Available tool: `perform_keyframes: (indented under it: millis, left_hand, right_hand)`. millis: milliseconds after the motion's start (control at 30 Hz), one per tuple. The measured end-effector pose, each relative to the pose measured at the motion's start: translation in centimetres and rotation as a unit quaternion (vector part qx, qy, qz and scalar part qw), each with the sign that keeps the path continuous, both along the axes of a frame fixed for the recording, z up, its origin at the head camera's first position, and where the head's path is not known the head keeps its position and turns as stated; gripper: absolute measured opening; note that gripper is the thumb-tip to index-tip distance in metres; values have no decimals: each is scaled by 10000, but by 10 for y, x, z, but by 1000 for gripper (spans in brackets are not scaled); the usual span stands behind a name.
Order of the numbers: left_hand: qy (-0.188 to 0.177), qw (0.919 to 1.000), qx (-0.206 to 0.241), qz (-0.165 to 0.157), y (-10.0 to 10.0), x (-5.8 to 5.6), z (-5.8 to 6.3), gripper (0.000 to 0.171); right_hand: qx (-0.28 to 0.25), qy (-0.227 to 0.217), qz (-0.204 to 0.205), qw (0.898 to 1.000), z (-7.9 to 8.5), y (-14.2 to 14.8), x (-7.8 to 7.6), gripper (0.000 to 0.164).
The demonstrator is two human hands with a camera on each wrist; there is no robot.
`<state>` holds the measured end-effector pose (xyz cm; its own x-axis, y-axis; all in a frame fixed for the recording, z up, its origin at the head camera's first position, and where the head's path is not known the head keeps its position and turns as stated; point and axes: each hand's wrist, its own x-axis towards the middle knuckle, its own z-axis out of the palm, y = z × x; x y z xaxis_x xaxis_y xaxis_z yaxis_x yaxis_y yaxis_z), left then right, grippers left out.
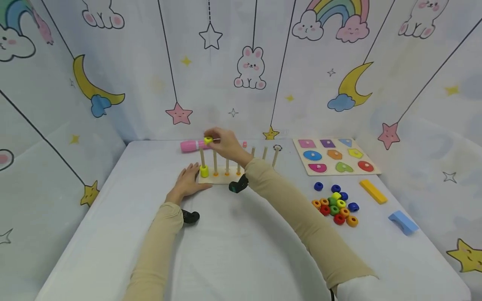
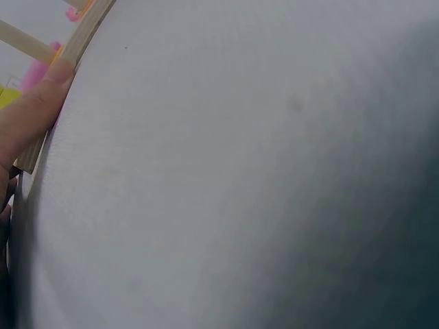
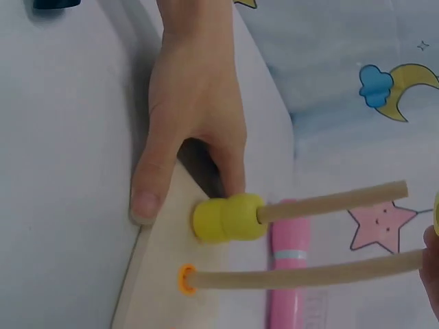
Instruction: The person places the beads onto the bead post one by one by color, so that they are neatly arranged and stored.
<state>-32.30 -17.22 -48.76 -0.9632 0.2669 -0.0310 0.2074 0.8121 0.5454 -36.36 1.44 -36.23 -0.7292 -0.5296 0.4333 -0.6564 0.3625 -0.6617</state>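
Observation:
My left hand (image 1: 187, 182) holds the left end of a wooden peg board (image 1: 220, 180), its thumb (image 3: 147, 195) along the front edge and a finger on the far side. Two yellow beads (image 3: 228, 218) are stacked low on the leftmost peg (image 3: 336, 201). Above that peg's tip, my right hand (image 1: 227, 145) pinches another yellow bead (image 1: 208, 140) between its fingertips. Only a sliver of this bead and a fingertip show at the right border of the right wrist view. The right hand and sleeve hide part of the board in the head view.
A pink cylinder (image 1: 190, 146) lies behind the pegs. To the right are a shape puzzle board (image 1: 331, 169), several loose coloured beads (image 1: 334, 210), a yellow block (image 1: 373, 191) and a blue arched block (image 1: 403, 222). A patterned cloth wall borders the table's back and sides.

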Motion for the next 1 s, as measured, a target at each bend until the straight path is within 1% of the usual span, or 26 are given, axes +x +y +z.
perform_keyframes:
  millis: [167,433,600,733,800,900,1000]
  left_hand:
    - [59,9999,122,2,5,1,0,94]
    - [-10,9999,48,98,5,3,2,93]
    - [-24,9999,-50,96,3,3,3,95]
    - [-22,10000,9,91,1,3,3,96]
    - [-11,10000,22,83,1,2,3,96]
    - [15,10000,20,60,0,2,1,97]
    - [27,10000,-8,57,0,1,0,99]
  right_hand:
    - [557,-63,-15,9984,-4,-14,2,27]
    - [919,-228,36,9955,-6,-17,4,30]
    - [969,-336,29,9947,-5,-17,4,36]
    - [924,-417,75,9948,-4,-17,2,37]
    - [920,-399,98,9949,-4,-17,2,37]
    - [973,-307,33,9948,-3,-14,1,36]
    - [907,-203,-29,9957,-1,-8,0,35]
